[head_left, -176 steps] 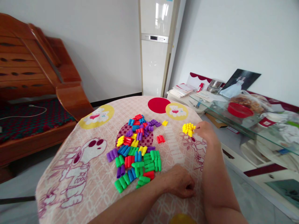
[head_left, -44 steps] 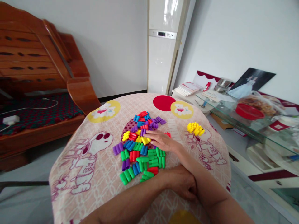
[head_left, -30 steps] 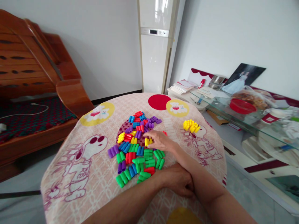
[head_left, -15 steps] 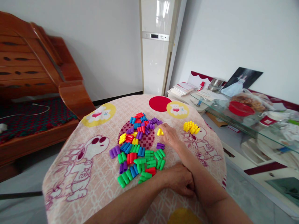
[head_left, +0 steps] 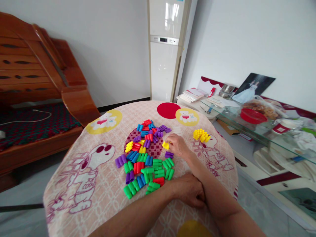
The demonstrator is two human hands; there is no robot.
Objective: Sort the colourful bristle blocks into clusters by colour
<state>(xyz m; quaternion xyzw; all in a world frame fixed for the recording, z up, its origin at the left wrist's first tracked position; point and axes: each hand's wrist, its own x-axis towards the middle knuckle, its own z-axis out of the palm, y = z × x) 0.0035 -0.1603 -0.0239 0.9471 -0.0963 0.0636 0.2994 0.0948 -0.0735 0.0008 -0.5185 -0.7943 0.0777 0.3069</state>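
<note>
A heap of coloured plastic blocks (head_left: 145, 158) in green, blue, red, purple and yellow lies in the middle of the round table (head_left: 81, 184) with its pink cartoon cloth. My right hand (head_left: 176, 144) is over the heap's right edge, fingers pinched on a yellow block (head_left: 165, 145). A separate cluster of yellow blocks (head_left: 200, 135) sits further right on the cloth. My left hand (head_left: 190, 194) rests curled on the cloth at the near edge, under my right forearm; nothing shows in it.
A wooden bench (head_left: 37, 98) with a dark cushion stands to the left. A tall white air conditioner (head_left: 166, 49) is behind the table. A glass shelf (head_left: 247, 125) with a red bowl (head_left: 251, 116), papers and a photo runs along the right wall.
My right hand came back from the yellow cluster to the heap, took a yellow block from its middle and carried it to the heap's right side. My left hand stayed still.
</note>
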